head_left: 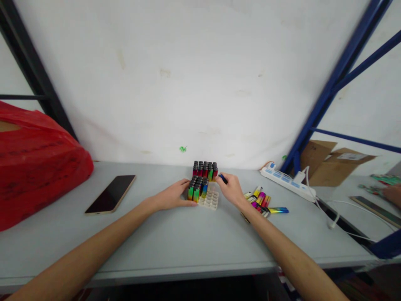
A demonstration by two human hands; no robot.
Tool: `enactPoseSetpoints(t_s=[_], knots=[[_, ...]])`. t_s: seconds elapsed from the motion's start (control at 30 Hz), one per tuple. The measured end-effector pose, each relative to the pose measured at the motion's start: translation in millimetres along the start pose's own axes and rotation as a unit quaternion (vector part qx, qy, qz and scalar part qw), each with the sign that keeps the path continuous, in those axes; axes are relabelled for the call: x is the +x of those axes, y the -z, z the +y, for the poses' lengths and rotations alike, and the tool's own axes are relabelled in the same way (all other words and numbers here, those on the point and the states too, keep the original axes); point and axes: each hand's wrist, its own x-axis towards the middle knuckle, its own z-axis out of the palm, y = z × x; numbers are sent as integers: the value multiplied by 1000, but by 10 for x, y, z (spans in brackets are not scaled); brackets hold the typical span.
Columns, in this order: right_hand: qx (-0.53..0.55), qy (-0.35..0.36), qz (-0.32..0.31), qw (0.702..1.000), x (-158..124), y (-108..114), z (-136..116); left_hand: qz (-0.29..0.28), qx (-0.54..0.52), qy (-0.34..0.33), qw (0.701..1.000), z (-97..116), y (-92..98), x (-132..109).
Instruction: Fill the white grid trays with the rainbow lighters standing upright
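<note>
Beside the left end of a clear plastic tray (209, 202), my left hand (171, 195) has its thumb along the front and fingers behind, gripping it. Upright lighters (196, 190) with black tops and shiny green, yellow and blue bodies fill the tray's left part; bare round-edged slots show on its right. Directly behind stands another block of upright lighters (204, 169), mostly dark red. My right hand (231, 188) is closed on a lighter (223, 178) with a dark blue end, held just right of the tray; the rest of it is hidden by the fingers.
Loose shiny lighters (260, 200) lie piled right of my right wrist. A phone (111, 194) and a red plastic bag (40, 163) are at left. A white power strip (288, 180), cables and a cardboard box (335, 163) sit at right. Another person's hand (393, 195) shows at the far right.
</note>
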Motion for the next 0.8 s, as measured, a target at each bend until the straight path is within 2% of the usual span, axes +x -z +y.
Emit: enactPoseSetpoints(t_s=[0.13, 0.23, 0.33, 0.47, 0.6, 0.73, 0.8], knots=[[1, 11, -5, 1000, 0, 10, -5, 4, -2, -8, 1000, -13, -6, 3], [-1, 40, -42, 998, 3, 55, -19, 9, 3, -5, 1000, -11, -8, 5], [-27, 101, -96, 990, 10, 110, -19, 5, 12, -5, 1000, -4, -9, 6], [-100, 179, -137, 969, 8, 156, -19, 5, 10, -7, 1000, -9, -16, 10], [-112, 160, -190, 962, -1, 149, -26, 9, 5, -7, 1000, -26, -26, 10], [-116, 145, -188, 965, -13, 89, -14, 9, 8, -10, 1000, -36, -29, 11], [-124, 136, -206, 961, -23, 43, -9, 8, 13, -14, 1000, -36, -28, 11]])
